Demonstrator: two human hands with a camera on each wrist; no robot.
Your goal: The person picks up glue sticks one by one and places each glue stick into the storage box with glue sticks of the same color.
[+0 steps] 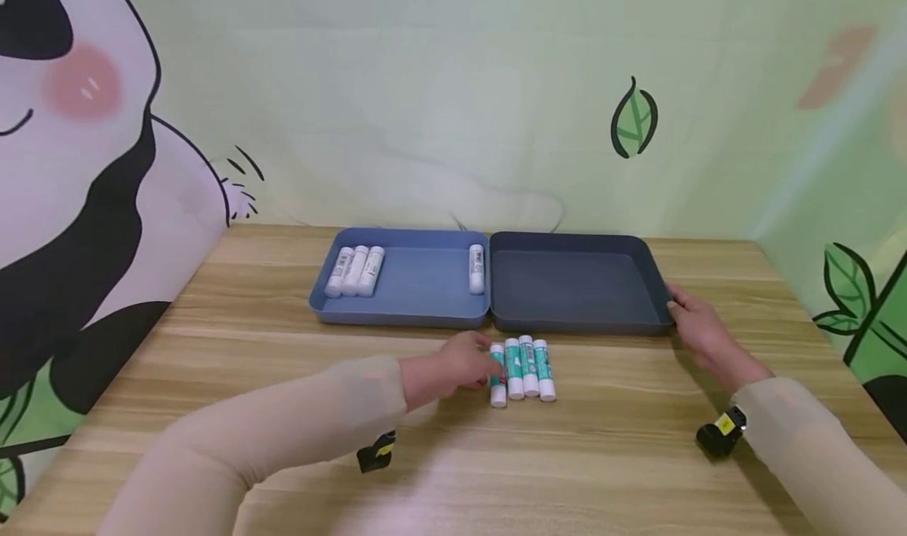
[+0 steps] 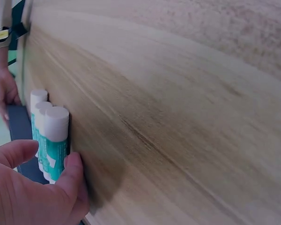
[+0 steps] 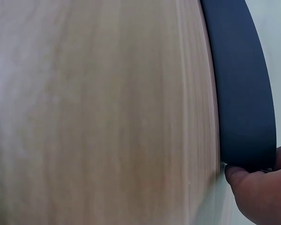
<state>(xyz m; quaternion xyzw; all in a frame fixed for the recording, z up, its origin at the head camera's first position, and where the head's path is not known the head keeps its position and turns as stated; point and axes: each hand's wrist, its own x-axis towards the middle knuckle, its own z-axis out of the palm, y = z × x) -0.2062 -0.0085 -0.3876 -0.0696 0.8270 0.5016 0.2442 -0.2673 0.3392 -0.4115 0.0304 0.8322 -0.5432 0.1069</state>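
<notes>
The left hand [image 1: 464,359] is at the left end of a row of four green-labelled tubes on the surface [image 1: 602,457], just in front of the dark tray [image 1: 567,284]. The leftmost tube [image 1: 499,394] lies directly to the right of this hand, its long axis running front to back, roughly crosswise to the left forearm. The left hand is the nearer one and touches this tube; whether the thumb and fingers pinch it cannot be told. The right hand [image 1: 697,331], well apart from the row, grips the dark tray at its right front corner. The blue tray [image 1: 425,284] adjoins on the left and contains four white tubes [image 1: 370,275].
</notes>
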